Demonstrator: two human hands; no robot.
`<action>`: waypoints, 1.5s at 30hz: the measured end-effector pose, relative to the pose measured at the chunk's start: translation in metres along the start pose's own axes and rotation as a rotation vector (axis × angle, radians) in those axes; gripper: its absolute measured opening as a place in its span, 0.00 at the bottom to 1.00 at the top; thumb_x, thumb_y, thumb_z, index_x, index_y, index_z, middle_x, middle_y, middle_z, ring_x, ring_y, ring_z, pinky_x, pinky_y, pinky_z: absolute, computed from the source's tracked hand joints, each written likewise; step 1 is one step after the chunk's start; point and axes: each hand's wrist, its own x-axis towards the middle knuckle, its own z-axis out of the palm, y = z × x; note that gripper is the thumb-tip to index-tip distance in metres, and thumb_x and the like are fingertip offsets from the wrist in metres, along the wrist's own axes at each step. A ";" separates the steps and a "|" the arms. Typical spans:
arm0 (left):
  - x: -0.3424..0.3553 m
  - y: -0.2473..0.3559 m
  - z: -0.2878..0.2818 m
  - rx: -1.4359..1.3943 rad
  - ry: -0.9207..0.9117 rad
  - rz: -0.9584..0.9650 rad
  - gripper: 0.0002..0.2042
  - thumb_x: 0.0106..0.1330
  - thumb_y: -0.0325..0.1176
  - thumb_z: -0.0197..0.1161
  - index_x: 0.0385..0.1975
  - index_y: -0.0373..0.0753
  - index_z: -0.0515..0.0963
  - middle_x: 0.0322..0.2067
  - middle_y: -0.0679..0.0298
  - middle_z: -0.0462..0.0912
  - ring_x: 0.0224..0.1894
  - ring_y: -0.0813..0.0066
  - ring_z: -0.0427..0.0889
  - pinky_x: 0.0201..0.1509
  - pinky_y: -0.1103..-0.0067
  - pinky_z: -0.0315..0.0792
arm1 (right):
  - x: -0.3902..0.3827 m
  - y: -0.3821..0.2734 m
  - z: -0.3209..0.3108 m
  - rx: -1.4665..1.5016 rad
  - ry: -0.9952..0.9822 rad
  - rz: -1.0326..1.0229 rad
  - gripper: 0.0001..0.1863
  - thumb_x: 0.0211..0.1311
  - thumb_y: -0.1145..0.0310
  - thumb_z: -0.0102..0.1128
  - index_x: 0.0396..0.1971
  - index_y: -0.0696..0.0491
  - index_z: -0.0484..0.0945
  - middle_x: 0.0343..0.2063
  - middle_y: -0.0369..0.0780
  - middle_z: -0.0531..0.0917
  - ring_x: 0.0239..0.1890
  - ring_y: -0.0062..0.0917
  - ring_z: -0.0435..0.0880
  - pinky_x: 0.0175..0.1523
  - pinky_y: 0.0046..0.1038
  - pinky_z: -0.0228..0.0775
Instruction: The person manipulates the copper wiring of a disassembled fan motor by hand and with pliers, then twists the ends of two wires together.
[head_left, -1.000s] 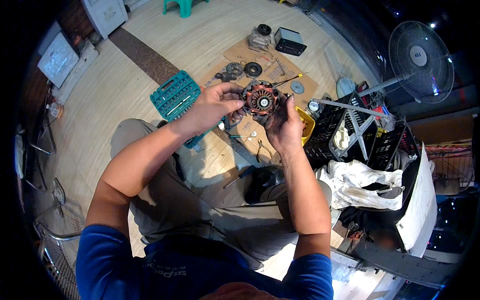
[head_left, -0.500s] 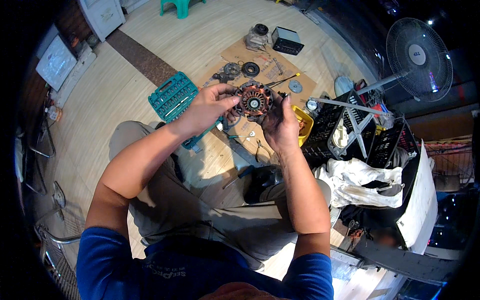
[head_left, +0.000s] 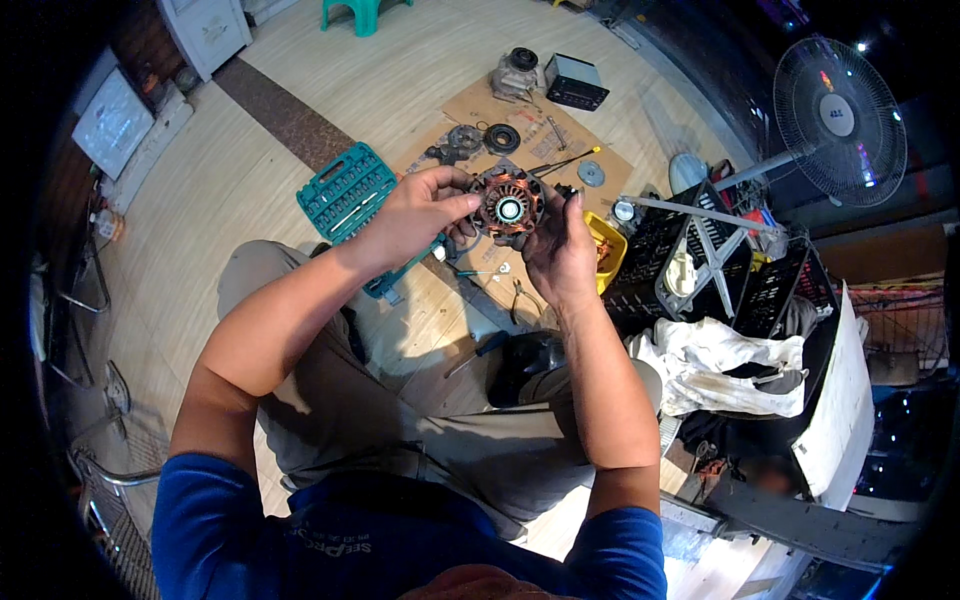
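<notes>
Between my two hands is an alternator point(head_left: 493, 200), opened so that its copper windings and round finned centre face up. My left hand point(head_left: 437, 205) grips its left side, thumb on the rim. Its right side is held by my right hand point(head_left: 563, 245), thumb pointing up and the fingers mostly hidden behind it. Below on a flattened cardboard sheet point(head_left: 520, 145) lie a black pulley-like ring point(head_left: 501, 138), a grey metal disc point(head_left: 591, 174) and a pair of pliers point(head_left: 524, 300). A green socket set case point(head_left: 345, 190) lies unfolded on the floor left of the cardboard.
Beyond the cardboard's middle stand a metal compressor-like part point(head_left: 517, 75) and a car radio unit point(head_left: 575, 82). To the right are a yellow tub point(head_left: 614, 250), black crates point(head_left: 640, 280), a white cloth point(head_left: 715, 365) and a fan point(head_left: 836, 115). A screwdriver point(head_left: 480, 352) lies near my legs.
The alternator has tilted or turned slightly, and its centre now catches brighter light. Both hands keep the same grip in nearly the same place.
</notes>
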 end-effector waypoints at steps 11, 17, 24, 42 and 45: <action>0.000 -0.003 -0.002 0.008 0.005 0.012 0.12 0.65 0.30 0.59 0.43 0.30 0.72 0.26 0.64 0.79 0.25 0.83 0.77 0.28 0.84 0.74 | 0.001 0.001 -0.002 -0.024 -0.032 -0.006 0.39 0.69 0.43 0.38 0.58 0.69 0.59 0.54 0.50 0.72 0.55 0.35 0.73 0.60 0.35 0.65; 0.002 -0.003 -0.002 -0.029 0.017 -0.020 0.10 0.67 0.32 0.57 0.41 0.32 0.73 0.26 0.64 0.79 0.24 0.83 0.77 0.27 0.85 0.74 | 0.000 0.001 0.002 -0.044 -0.065 -0.025 0.40 0.68 0.42 0.38 0.59 0.69 0.59 0.54 0.49 0.71 0.55 0.34 0.73 0.61 0.35 0.65; 0.003 -0.008 -0.004 0.022 0.034 -0.010 0.12 0.69 0.35 0.55 0.44 0.32 0.73 0.27 0.64 0.80 0.23 0.83 0.77 0.27 0.86 0.74 | -0.002 0.002 0.003 -0.154 -0.060 -0.041 0.39 0.68 0.42 0.37 0.58 0.67 0.61 0.53 0.48 0.73 0.55 0.33 0.73 0.59 0.32 0.65; 0.007 -0.019 -0.010 -0.051 -0.007 0.027 0.15 0.69 0.36 0.54 0.50 0.34 0.71 0.36 0.67 0.80 0.28 0.86 0.77 0.30 0.86 0.74 | -0.007 0.004 -0.001 -0.511 -0.079 -0.152 0.23 0.69 0.62 0.49 0.57 0.63 0.68 0.54 0.43 0.74 0.57 0.23 0.70 0.62 0.24 0.59; 0.007 -0.020 -0.012 -0.044 -0.011 0.019 0.15 0.69 0.37 0.54 0.49 0.35 0.71 0.37 0.67 0.80 0.30 0.86 0.78 0.30 0.86 0.74 | -0.009 0.003 0.005 -0.492 -0.065 -0.118 0.22 0.68 0.66 0.50 0.57 0.62 0.68 0.54 0.42 0.74 0.56 0.22 0.70 0.61 0.23 0.60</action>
